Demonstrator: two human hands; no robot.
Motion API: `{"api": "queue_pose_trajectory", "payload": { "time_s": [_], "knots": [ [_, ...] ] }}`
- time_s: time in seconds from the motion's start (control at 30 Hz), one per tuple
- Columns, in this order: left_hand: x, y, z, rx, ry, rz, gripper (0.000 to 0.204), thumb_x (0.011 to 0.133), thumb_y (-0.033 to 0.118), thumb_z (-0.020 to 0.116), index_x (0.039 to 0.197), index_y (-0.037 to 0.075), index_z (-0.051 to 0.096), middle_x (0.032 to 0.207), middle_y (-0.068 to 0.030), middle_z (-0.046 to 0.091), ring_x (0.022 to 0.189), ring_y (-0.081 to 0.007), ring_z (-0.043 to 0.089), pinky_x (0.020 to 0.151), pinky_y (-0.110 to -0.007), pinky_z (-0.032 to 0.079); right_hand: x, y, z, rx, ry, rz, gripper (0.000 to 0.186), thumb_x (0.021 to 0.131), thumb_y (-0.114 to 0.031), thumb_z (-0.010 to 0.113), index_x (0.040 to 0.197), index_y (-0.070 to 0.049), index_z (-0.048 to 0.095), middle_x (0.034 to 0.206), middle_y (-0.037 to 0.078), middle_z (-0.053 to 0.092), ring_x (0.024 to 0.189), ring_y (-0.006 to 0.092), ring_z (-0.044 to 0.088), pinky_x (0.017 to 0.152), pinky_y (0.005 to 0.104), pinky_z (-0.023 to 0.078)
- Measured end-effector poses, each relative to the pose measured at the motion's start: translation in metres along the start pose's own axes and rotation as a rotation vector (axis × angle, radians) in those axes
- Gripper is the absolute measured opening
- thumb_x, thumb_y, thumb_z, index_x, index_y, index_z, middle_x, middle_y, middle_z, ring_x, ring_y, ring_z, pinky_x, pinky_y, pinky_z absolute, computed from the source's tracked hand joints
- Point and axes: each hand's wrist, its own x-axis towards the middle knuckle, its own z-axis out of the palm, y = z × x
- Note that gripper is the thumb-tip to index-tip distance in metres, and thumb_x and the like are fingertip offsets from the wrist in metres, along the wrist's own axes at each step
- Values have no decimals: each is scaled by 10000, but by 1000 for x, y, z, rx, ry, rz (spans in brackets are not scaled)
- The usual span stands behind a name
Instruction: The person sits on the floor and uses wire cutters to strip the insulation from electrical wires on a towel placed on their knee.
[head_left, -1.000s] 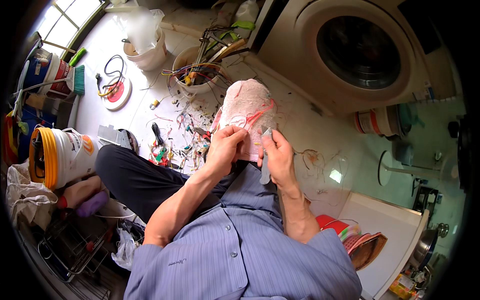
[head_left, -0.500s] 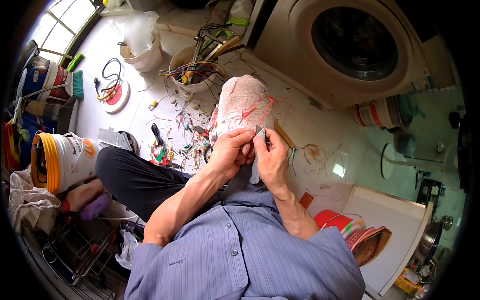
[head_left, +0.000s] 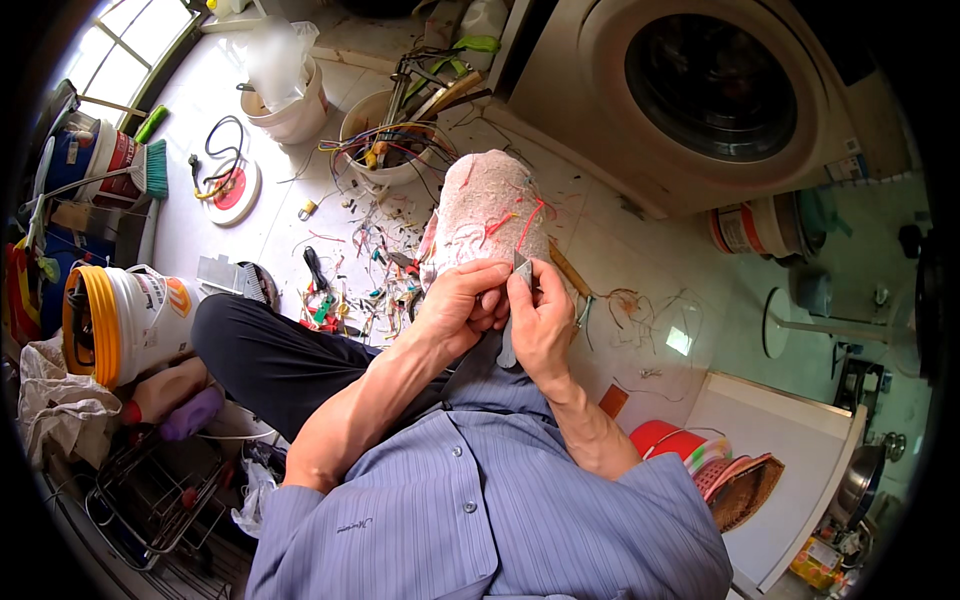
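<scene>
My right hand (head_left: 538,315) is closed around a grey knife (head_left: 507,350), its handle pointing down toward my lap and its pointed blade sticking up past the thumb. Right beside it, my left hand (head_left: 468,305) is closed in a pinch. What its fingers hold is hidden. A thin red wire (head_left: 531,222) runs down toward the blade tip. Under the wire, just beyond both hands, a pinkish towel-like cloth (head_left: 487,190) covers a rounded shape. More short red wire pieces (head_left: 495,226) lie on this cloth.
Wire scraps (head_left: 375,265) litter the floor left of the cloth. A bucket of tools and wires (head_left: 385,178) stands beyond, with a washing machine (head_left: 600,110) at far right. A white bucket (head_left: 155,325) is on my left. A wooden stick (head_left: 568,268) lies right of the cloth.
My hands stay nearly in place, with only a very slight shift of the knife. Everything around them looks the same.
</scene>
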Motion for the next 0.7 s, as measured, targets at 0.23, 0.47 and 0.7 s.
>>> {"api": "queue_pose_trajectory", "payload": {
  "time_s": [0.23, 0.47, 0.7],
  "knots": [
    [2, 2, -4, -62, -60, -61, 216, 972, 215, 622, 784, 122, 569, 520, 16, 430, 465, -151, 399, 493, -310, 346, -5, -20, 0, -52, 10, -42, 253, 962, -101, 616, 1166, 49, 632, 932, 157, 650, 761, 258, 637, 697, 372, 519],
    [1, 0, -2, -109, -18, -86, 225, 963, 218, 637, 769, 150, 546, 497, 28, 407, 429, -148, 360, 465, -315, 309, -7, -21, -1, -70, 14, -78, 265, 966, -82, 612, 1200, 36, 651, 926, 128, 641, 672, 194, 614, 637, 330, 513],
    [1, -3, -4, -193, -79, -84, 234, 974, 221, 616, 769, 123, 559, 515, 15, 434, 445, -154, 421, 453, -329, 335, -8, -27, -3, -93, 14, -108, 281, 978, -80, 600, 1235, 24, 650, 935, 118, 642, 657, 169, 611, 599, 313, 517]
  ]
}}
